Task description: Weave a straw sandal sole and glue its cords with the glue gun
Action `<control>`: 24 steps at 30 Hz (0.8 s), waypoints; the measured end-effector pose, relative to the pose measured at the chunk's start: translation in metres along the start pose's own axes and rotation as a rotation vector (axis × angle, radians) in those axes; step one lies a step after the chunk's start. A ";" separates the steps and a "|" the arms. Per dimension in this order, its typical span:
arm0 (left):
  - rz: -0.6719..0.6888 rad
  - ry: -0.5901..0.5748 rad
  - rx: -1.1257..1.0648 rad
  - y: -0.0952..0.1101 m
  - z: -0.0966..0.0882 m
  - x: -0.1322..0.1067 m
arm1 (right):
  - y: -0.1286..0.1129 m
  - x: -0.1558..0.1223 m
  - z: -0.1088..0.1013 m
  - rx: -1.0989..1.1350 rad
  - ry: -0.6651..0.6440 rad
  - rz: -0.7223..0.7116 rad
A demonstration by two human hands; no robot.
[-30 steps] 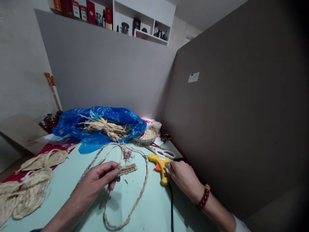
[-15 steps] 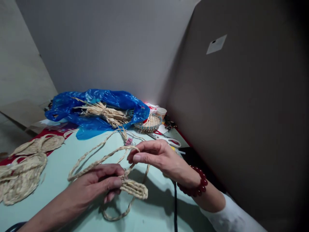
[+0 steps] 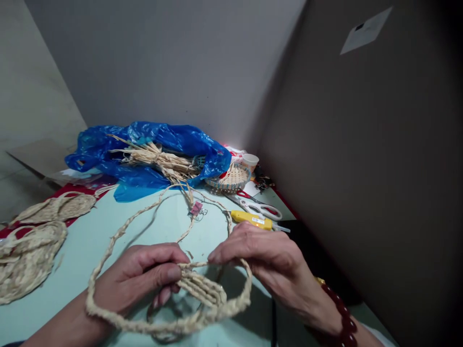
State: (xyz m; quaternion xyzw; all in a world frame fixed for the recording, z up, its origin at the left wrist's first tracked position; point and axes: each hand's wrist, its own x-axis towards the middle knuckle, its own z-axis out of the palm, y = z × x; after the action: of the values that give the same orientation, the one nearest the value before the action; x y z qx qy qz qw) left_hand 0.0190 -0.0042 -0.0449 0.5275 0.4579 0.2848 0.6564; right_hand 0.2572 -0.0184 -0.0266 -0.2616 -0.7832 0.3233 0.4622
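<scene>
My left hand (image 3: 139, 277) pinches a small coiled piece of braided straw (image 3: 202, 288) between thumb and fingers, low in the middle of the view. My right hand (image 3: 265, 260), with a dark red bead bracelet on its wrist, pinches the braid close to that coil. The long straw braid (image 3: 119, 230) loops out over the pale green table (image 3: 152, 226) and back under both hands. A pink binder clip (image 3: 196, 208) hangs on the braid farther off. A yellow glue gun (image 3: 252, 220) lies on its side just beyond my right hand.
A blue plastic bag (image 3: 152, 144) with a bundle of raw straw (image 3: 159, 161) lies at the back. Beside it are a small woven basket (image 3: 231, 178), a paper cup (image 3: 250, 161) and scissors (image 3: 260, 207). Woven straw pieces (image 3: 32, 246) lie at the left. A brown partition (image 3: 361, 168) closes the right side.
My right hand left the glue gun, came over and took hold of the braid beside my left hand. The glue gun now lies on its side. The braid loop has swung toward me.
</scene>
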 end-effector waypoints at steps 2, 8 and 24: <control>0.019 0.052 0.005 0.001 0.002 -0.003 | 0.000 -0.002 0.001 -0.027 0.017 -0.123; 0.065 0.050 0.005 0.010 0.006 -0.010 | -0.008 -0.008 0.005 -0.121 -0.007 -0.168; 0.020 -0.060 0.069 0.007 -0.005 -0.002 | -0.017 -0.012 0.006 -0.251 -0.062 -0.252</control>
State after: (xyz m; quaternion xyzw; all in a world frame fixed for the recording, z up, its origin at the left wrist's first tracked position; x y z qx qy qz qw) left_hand 0.0143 -0.0013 -0.0382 0.5626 0.4426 0.2593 0.6483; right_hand 0.2546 -0.0391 -0.0230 -0.2070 -0.8578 0.1705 0.4385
